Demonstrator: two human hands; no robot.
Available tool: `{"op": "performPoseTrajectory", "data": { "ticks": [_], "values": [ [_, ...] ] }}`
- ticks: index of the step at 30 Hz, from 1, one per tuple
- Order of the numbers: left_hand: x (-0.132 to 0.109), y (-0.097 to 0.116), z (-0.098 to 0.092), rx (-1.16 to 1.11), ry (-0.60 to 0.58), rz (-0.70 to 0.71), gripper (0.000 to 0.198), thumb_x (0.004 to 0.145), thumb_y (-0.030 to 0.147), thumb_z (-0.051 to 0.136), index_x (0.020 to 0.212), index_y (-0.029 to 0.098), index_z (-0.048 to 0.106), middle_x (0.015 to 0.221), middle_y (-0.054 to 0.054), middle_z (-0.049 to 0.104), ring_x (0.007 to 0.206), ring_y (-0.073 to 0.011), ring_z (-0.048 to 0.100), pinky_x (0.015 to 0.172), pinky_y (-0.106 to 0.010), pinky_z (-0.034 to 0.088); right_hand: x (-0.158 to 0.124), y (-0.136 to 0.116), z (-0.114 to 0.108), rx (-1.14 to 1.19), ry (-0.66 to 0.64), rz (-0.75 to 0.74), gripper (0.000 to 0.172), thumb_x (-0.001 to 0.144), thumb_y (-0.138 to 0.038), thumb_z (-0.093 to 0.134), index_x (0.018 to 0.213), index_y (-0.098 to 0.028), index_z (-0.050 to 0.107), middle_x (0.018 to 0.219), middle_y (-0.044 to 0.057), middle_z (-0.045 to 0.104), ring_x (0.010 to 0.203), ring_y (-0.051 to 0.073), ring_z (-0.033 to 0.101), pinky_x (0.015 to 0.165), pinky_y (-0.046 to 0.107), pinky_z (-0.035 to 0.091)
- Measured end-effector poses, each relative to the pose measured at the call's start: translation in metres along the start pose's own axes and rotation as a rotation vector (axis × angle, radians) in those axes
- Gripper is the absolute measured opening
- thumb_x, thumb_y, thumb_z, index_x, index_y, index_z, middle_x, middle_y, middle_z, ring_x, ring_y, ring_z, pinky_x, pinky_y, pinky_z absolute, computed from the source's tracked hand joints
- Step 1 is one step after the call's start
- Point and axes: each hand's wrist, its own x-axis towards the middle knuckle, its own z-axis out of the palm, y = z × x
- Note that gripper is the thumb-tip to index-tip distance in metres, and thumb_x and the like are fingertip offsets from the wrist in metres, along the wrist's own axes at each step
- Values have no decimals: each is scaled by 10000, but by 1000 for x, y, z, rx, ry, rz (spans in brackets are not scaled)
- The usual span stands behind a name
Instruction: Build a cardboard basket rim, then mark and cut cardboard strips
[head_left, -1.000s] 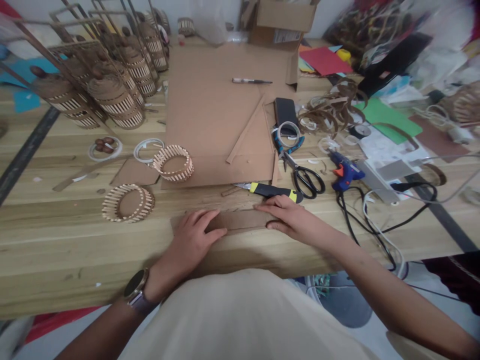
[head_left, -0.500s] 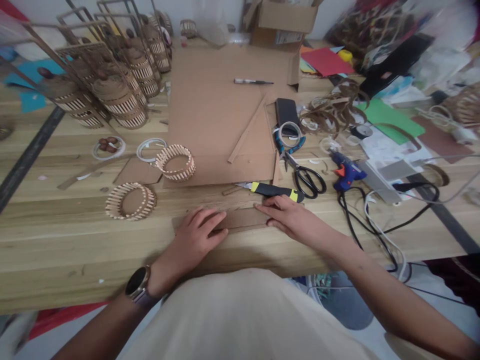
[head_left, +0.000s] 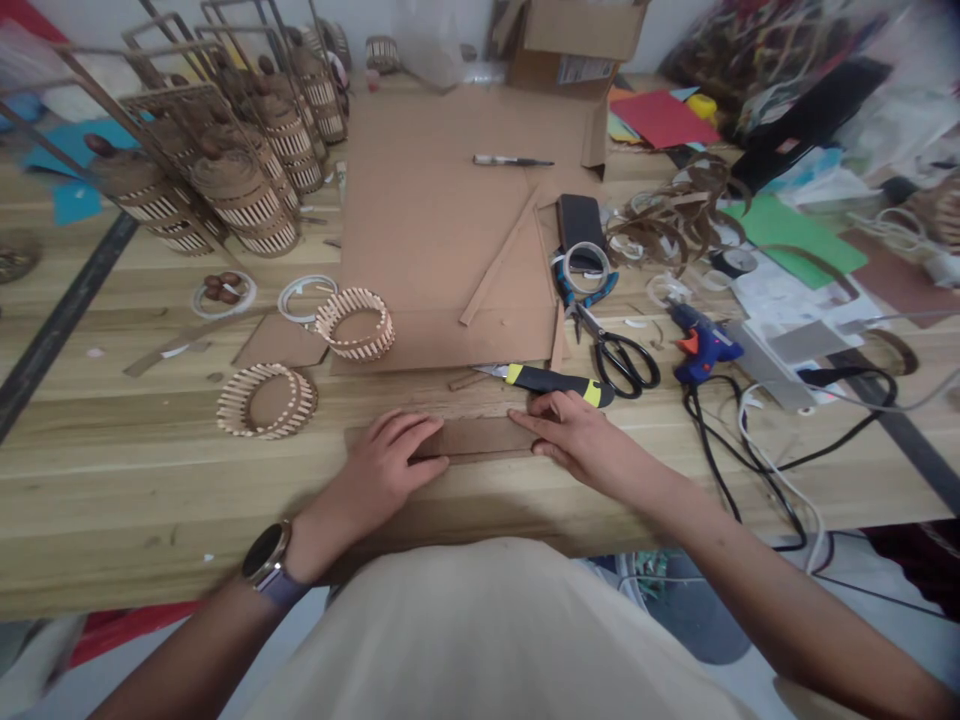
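A narrow strip of brown cardboard [head_left: 480, 438] lies flat near the table's front edge. My left hand [head_left: 390, 462] rests on its left end with the fingers spread, a watch [head_left: 266, 555] on the wrist. At the strip's right end is my right hand [head_left: 574, 435], its index finger and thumb on the cardboard and the other fingers curled. Just beyond the right hand lies a yellow and black utility knife [head_left: 555, 383], blade pointing left. Two round slatted rings, one nearer [head_left: 267, 402] and one farther [head_left: 355, 325], stand to the left.
A large cardboard sheet [head_left: 420, 220] spans the middle, with a pen [head_left: 514, 161] on it. Black-handled scissors [head_left: 626, 362], pliers, a tape roll [head_left: 586, 268] and a blue glue gun [head_left: 705, 345] with cables lie right. Several slatted lanterns [head_left: 244, 200] stand back left.
My left hand has slid slightly left along the strip, showing more of the cardboard. My right hand has hardly moved. The whole view has shifted a little.
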Motion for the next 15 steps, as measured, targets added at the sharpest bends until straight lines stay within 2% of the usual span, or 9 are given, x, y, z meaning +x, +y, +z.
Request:
{"op": "performPoseTrajectory", "data": {
  "ticks": [5, 11, 15],
  "values": [
    [-1, -4, -2, -32, -23, -10, 261, 1006, 177, 497, 1067, 263, 736, 1319, -93, 594, 1212, -265, 516, 1000, -485, 481, 2, -1, 0, 16, 1, 12, 433, 922, -170, 573, 1352, -180, 623, 1121, 145, 608, 1024, 294, 555, 899, 478, 516],
    [-4, -12, -2, -142, -62, -3, 349, 990, 67, 421, 1132, 215, 703, 1325, -92, 643, 1237, -247, 542, 993, -440, 520, -1, 2, -3, 64, 17, 2, 407, 960, -212, 527, 1356, -180, 614, 1149, 150, 619, 1038, 286, 567, 910, 457, 519],
    [-5, -17, -3, -216, -70, -45, 298, 1007, 113, 438, 1195, 175, 660, 1318, -96, 663, 1236, -229, 569, 1019, -424, 529, -2, 3, -2, 67, 30, -4, 389, 972, -230, 509, 1340, -174, 623, 1157, 158, 626, 1047, 292, 570, 908, 472, 522]
  ]
}}
